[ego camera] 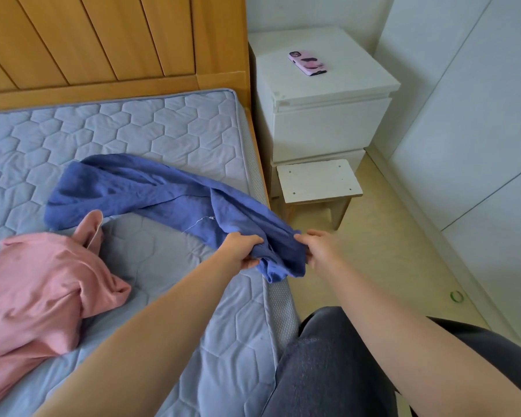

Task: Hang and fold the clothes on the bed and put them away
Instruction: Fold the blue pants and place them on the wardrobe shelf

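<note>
Both hands, left hand (243, 251) and right hand (321, 248), grip the blue garment (151, 191) at the bed's (169, 130) right edge (fingers curled into cloth). Bare floor (388, 251) lies right; pink garment (36, 284) lies left.

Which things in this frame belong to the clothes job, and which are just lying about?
Part of the job:
- blue garment, one end gripped by the left hand and right hand
- pink garment, lying crumpled on the bed

Lying about:
- phone on the white nightstand
- small stool
- green ring on the floor

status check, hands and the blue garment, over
Grips: left hand and right hand both on blue garment at mattress edge. Crumpled pink garment lies nearby. Nothing blocking.
</note>
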Motion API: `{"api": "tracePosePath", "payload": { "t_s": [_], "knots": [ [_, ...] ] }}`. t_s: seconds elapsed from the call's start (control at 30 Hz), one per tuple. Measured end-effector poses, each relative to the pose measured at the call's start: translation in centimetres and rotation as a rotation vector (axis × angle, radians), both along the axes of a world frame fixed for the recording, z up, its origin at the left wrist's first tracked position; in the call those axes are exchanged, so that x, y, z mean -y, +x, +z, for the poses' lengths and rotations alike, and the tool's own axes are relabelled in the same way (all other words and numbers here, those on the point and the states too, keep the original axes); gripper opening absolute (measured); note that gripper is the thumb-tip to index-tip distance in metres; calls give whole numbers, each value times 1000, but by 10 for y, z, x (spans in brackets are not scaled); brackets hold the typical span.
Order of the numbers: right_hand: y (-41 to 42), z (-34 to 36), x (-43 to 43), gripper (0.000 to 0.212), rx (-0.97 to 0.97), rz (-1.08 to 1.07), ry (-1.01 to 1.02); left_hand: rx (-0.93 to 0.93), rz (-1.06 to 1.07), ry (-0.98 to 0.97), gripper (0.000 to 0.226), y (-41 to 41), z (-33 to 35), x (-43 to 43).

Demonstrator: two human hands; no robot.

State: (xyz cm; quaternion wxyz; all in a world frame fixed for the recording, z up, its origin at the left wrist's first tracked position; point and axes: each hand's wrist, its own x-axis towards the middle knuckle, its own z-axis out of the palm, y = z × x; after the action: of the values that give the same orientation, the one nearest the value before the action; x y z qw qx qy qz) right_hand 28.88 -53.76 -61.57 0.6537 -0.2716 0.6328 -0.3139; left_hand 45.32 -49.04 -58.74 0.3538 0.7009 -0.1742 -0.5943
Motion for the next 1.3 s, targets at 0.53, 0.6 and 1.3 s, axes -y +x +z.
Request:
{"api": "tracePosePath", "payload": {
  "t_s": [0.53,0.6,1.3],
  "knots": [
    [2,23,27,18,45,634,250,36,-158,79,11,10,6,4],
    [3,20,32,12,-46,660,231,35,-166,83,11,11,5,4],
    [2,57,20,5,-433,704,-652,-330,52,9,18,-6,42,19]
  ]
}}
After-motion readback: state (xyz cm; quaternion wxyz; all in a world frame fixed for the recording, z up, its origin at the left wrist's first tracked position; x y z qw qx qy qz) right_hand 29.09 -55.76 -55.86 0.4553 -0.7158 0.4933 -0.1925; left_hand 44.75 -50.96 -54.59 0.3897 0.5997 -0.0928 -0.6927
